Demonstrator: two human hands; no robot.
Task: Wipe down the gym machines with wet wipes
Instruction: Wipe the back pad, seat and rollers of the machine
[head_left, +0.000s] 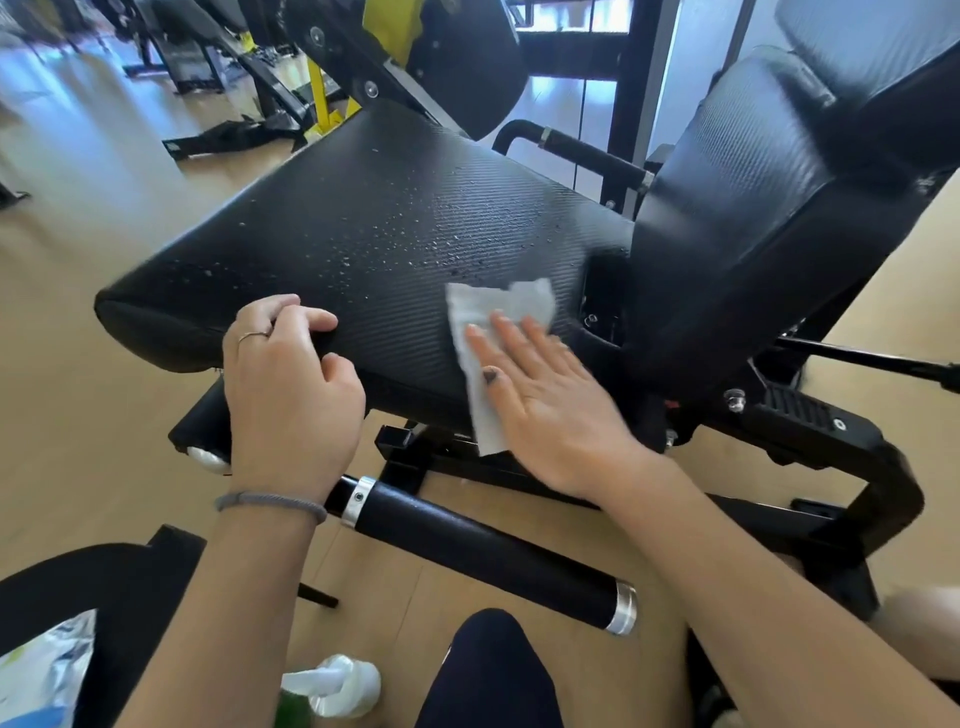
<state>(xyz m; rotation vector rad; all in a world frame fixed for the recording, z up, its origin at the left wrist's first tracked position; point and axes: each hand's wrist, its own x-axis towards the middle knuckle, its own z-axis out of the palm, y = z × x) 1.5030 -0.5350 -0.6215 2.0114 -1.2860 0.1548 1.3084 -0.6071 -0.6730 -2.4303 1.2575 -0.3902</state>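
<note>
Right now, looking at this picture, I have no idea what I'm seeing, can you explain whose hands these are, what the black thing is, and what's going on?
This is one picture from a camera worn on a person's head, looking down at their own hands. The black thing is a gym machine's padded seat, dotted with liquid droplets, with its backrest at the right. The right hand presses a white wet wipe flat against the seat with straight fingers. The left hand grips the seat's near edge. A spray bottle stands on the wooden floor below, beside the person's knee.
</note>
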